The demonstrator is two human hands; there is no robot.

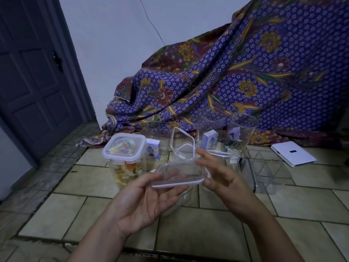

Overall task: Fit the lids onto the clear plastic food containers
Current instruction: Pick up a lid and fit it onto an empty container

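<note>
Your left hand (149, 197) lies palm up, thumb over the near-left corner of the clear lid (179, 173) and fingers curled beneath it. Your right hand (221, 174) presses nearly straight fingers against the lid's right edge, so the lid hangs level between both hands. Just under it a clear container (181, 199) shows faintly. Beyond your left hand stands a lidded container (124, 154) of coloured pieces. Beyond your right fingertips a loose lid (182, 142) leans upright, with two open tubs (211, 125) behind it on the tiled floor (94, 178).
</note>
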